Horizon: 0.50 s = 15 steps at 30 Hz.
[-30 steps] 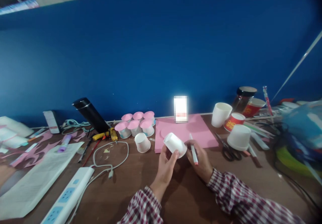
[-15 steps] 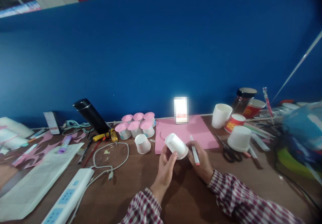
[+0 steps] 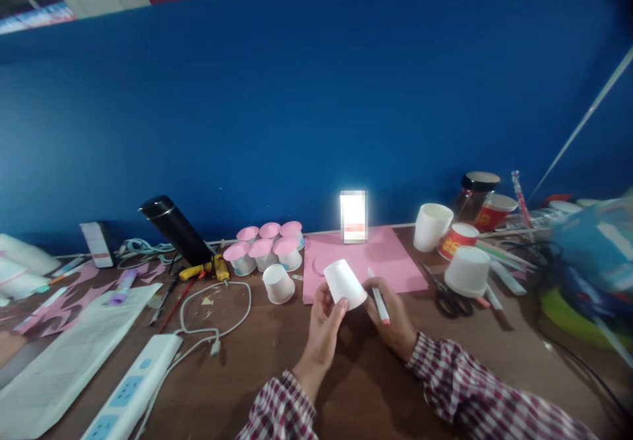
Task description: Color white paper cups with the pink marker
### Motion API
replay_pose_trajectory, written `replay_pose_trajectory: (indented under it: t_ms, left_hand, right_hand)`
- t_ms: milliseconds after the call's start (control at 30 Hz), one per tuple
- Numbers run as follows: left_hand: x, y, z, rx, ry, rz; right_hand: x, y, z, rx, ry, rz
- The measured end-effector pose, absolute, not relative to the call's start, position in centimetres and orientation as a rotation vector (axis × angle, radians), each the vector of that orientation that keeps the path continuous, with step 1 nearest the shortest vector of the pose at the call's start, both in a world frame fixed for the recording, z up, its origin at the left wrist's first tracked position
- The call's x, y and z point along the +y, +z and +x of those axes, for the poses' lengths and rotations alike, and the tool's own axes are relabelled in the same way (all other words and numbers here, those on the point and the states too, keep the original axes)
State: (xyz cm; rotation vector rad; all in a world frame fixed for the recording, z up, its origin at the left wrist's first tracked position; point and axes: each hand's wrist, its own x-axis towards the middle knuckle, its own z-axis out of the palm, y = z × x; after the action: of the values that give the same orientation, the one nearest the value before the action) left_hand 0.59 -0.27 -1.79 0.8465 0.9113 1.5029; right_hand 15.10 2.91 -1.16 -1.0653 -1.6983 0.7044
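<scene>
My left hand grips a white paper cup, tilted with its wider rim toward the lower right. Close beside the cup, my right hand is closed around a white marker pen whose end is reddish; its fingertips reach the cup's right edge. Beneath and behind the cup lies a pink paper sheet with a round curve on its left part. Another white cup sits to the left of the sheet. Several cups with pink tops are grouped behind it.
Scissors, an upturned white cup, a taller white cup and a red cup stand right. Left are a power strip, a looped white cable, a black flask and pink paper scraps. Someone's hand shows far left.
The cup in my left hand has turned slightly more upright. Both hands keep their holds, and the whole view has shifted a little.
</scene>
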Motion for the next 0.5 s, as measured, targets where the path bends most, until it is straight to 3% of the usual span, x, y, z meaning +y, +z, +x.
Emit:
replay_pose_trajectory:
  t_ms: [500]
  left_hand:
    - [0.00, -1.65, 0.66, 0.897, 1.524, 0.788]
  right_hand:
    - [2.90, -0.99, 14.94, -1.751, 0.818, -1.020]
